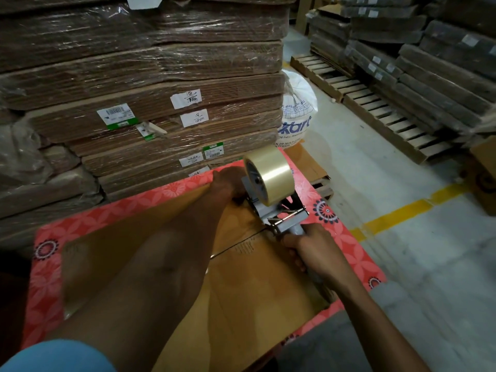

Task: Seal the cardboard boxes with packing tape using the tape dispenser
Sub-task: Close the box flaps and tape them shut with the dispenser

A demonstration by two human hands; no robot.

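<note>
Right hand (pixel 311 248): fingers wrapped fully round the handle of the tape dispenser (pixel 279 216). Left hand (pixel 228 183): on the far end of the cardboard box (pixel 255 277), touching the dispenser's front; fingers blurred, can't tell if gripping or pressing. Dispenser sits on the box top at the far end of the flap seam, clear tape roll (pixel 268 175) on top. Box lies on a red floral table (pixel 349 237). Behind: wrapped stacks of flat cardboard (pixel 161 76), white sack (pixel 298 108).

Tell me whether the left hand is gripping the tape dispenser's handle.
No, the right hand grips the handle of the tape dispenser; the left hand rests on the cardboard box beside the roll.
</note>
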